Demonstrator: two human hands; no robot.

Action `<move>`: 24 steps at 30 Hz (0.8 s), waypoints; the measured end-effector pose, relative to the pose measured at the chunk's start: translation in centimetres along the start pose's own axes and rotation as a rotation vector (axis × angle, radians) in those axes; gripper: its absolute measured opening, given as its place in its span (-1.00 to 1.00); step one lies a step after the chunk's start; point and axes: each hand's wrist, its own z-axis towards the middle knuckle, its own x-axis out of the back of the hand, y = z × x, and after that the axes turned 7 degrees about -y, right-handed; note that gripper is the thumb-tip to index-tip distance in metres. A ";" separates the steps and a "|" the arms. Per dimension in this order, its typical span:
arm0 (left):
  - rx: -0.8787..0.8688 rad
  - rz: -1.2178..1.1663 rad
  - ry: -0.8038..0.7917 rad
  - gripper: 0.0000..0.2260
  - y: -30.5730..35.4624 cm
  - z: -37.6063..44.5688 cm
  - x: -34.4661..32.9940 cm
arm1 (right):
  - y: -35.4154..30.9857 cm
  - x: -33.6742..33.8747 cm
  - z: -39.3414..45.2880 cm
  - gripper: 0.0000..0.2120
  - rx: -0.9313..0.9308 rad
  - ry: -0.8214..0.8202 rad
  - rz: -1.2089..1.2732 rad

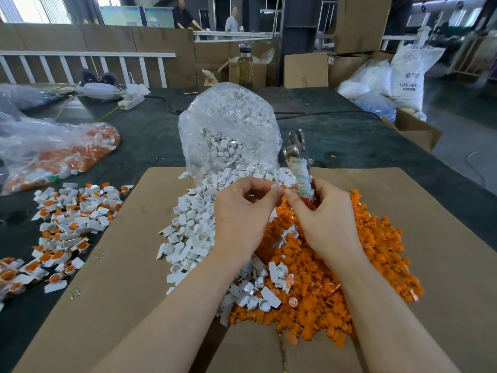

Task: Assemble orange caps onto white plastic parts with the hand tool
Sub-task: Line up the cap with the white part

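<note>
Left hand (243, 208) pinches a white part (274, 186) beside an orange cap (282, 188). Right hand (326, 211) grips the tool (300, 160) upright. Below, white parts (193, 224) and caps (376, 254) heap on cardboard (121, 251) mid-desk.

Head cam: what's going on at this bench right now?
A person is fitting orange caps to white plastic parts. The left hand pinches a small white part against an orange cap at the fingertips, while the right hand grips the hand tool, its metal head pointing up. Loose white parts and orange caps lie heaped on cardboard. Finished pieces lie to the left.
</note>
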 end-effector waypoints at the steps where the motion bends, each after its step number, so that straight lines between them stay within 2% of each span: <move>1: -0.008 0.007 -0.003 -0.94 0.0 0.0 0.0 | -0.1 0.0 0.0 -0.74 -0.003 -0.006 0.004; 5: 0.004 -0.008 -0.009 -0.94 -0.2 0.1 0.0 | 0.0 0.5 0.0 -0.81 -0.010 -0.061 0.029; 13: 0.096 -0.390 -0.021 -0.96 -0.3 1.2 0.8 | 1.0 2.3 0.1 -0.95 -0.046 -0.316 0.081; 24: 0.058 -0.451 -0.034 -0.94 -0.2 1.4 1.0 | 1.1 3.0 0.1 -0.88 -0.056 -0.536 0.045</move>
